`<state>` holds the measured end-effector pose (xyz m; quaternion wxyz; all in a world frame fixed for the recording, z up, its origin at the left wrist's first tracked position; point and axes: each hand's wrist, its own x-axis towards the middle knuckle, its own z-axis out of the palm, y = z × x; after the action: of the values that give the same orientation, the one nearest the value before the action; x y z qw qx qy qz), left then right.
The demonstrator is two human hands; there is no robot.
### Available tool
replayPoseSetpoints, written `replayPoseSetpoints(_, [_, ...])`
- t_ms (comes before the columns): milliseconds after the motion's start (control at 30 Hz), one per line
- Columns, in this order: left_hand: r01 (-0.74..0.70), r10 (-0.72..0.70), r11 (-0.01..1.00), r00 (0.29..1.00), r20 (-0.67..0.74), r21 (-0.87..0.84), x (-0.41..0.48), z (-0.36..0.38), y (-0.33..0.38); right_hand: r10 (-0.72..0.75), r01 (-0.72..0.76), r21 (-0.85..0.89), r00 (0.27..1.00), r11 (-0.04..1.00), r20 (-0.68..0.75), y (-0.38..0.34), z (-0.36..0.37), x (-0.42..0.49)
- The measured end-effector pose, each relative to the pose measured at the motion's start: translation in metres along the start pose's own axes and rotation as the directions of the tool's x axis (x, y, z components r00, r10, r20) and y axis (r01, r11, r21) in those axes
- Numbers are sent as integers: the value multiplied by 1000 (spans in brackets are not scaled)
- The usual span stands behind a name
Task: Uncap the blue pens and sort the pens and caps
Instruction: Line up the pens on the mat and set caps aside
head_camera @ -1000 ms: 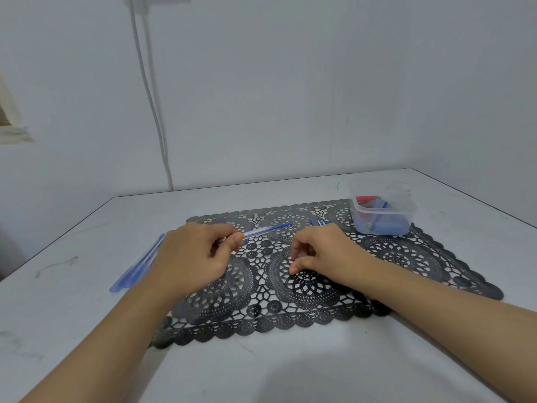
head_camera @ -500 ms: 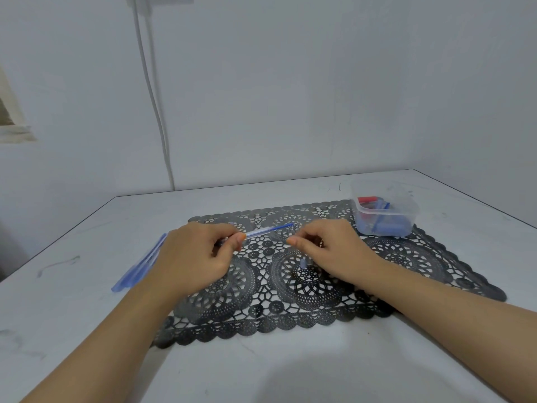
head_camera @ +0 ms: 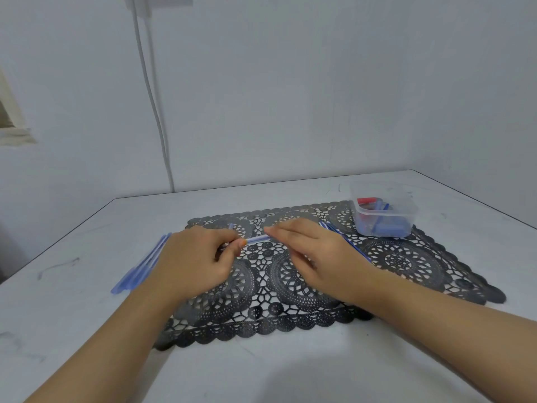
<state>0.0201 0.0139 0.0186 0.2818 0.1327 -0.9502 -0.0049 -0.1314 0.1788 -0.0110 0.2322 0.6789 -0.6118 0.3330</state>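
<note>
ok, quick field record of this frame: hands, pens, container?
left hand: grips held pen
right hand: fingertips at held pen's far end; pinch unclear
loose pens: on table, left of mat
other pens: on mat, beside right hand
container: mat's far right corner; blue and red pieces inside

This looks like a plain room in a home rather than a workshop or lab. Bare white painted walls [head_camera: 290, 97] meet in a corner at about 1 o'clock. A white cable [head_camera: 154, 112] runs down the wall at 11 o'clock. The scuffed white worktop [head_camera: 87, 330] carries household things: a black lace-pattern placemat [head_camera: 406, 257] and, at 2 o'clock, a clear plastic tub [head_camera: 386, 225] of the food-storage kind.
</note>
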Motion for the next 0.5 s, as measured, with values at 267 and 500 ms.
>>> replayPoseSetpoints(267, [-4, 2, 999, 998, 60, 40, 0, -1, 1, 37, -38, -78, 999, 996, -21, 4, -3, 3])
replayPoseSetpoints(500, [22, -22, 1000, 999, 37, -15, -1, -3, 4, 9, 1, -324, 1000, 946, 28, 17, -11, 4])
